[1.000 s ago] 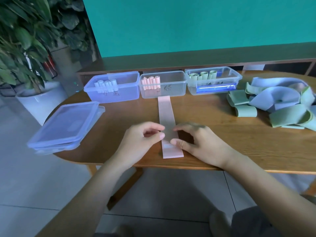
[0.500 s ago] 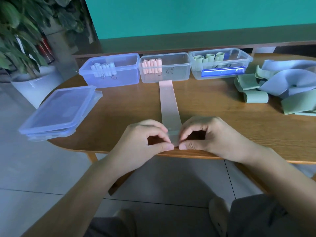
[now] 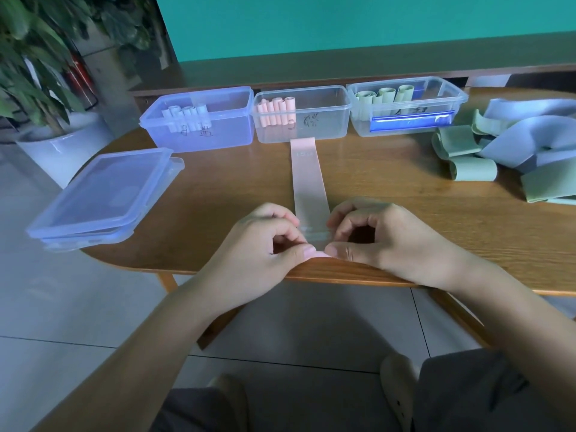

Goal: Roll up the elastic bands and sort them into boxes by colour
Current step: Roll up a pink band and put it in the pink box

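A long pink elastic band (image 3: 307, 176) lies flat on the wooden table (image 3: 405, 219), running from the middle box toward me. My left hand (image 3: 268, 241) and my right hand (image 3: 377, 235) pinch its near end at the table's front edge, where the end is folded over into a small roll. Three clear boxes stand in a row at the back: the left box (image 3: 199, 120) holds blue rolls, the middle box (image 3: 302, 113) pink rolls, the right box (image 3: 408, 104) green rolls.
A heap of loose green and blue bands (image 3: 511, 145) lies at the table's right. Stacked box lids (image 3: 103, 194) overhang the left edge. A potted plant (image 3: 46, 88) stands on the floor at the far left. A low shelf runs behind the table.
Both hands slid down the pink band to its near end, curled their fingers and began turning the end over. The camera tilted down and closer.
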Available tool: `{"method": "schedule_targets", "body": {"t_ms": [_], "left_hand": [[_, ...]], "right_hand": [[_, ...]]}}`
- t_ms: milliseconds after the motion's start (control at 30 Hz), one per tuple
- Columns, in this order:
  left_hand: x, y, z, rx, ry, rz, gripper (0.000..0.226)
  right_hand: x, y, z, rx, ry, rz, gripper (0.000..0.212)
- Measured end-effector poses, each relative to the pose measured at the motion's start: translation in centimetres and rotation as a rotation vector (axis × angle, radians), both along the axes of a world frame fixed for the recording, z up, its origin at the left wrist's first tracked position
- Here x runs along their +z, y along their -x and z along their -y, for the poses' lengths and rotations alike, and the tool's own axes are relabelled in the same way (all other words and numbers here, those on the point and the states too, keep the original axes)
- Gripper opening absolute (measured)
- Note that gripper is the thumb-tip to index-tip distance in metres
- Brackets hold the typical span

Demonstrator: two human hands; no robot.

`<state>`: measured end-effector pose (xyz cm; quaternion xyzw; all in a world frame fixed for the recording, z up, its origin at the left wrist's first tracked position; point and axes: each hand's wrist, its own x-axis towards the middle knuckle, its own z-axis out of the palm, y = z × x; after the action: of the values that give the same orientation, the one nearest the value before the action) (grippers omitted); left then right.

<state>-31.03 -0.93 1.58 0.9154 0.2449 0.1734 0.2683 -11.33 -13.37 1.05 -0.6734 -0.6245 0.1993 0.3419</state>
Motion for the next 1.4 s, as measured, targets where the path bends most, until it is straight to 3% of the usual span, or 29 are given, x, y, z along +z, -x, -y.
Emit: {"method": "schedule_targets", "body": {"t_ms": [133, 233, 400, 533, 767, 1200, 1400], "left_hand": [[0.0, -0.1, -0.1, -0.023, 0.017, 0.051, 0.001], [0.0, -0.1, 0.0, -0.058, 0.028, 0.051, 0.009], [-0.2, -0.1, 0.1, -0.107, -0.036, 0.053, 0.013], [-0.5, 0.2, 0.0, -0.127, -0.095, 0.06, 0.006], [-0.2, 0.1, 0.0, -0.083, -0.102, 0.063, 0.003], [-0.9, -0.1, -0.5, -0.083, -0.218, 0.052, 0.018], [-1.1, -0.3, -0.4, -0.051, -0.257, 0.033, 0.019]], "right_hand": [[0.2, 0.1, 0.1, 0.015, -0.007, -0.029, 0.005], [0.2, 0.1, 0.1, 0.1, -0.054, -0.043, 0.01], [0.0, 0.1, 0.2, 0.188, -0.079, 0.065, 0.011], [0.0, 0.2, 0.4, 0.157, -0.062, 0.145, 0.011], [-0.1, 0.1, 0.2, 0.131, -0.071, 0.109, 0.008], [-0.3, -0.1, 0.0, 0.093, -0.081, 0.164, 0.018], [-0.2, 0.0, -0.2, 0.028, -0.09, 0.168, 0.014]]}}
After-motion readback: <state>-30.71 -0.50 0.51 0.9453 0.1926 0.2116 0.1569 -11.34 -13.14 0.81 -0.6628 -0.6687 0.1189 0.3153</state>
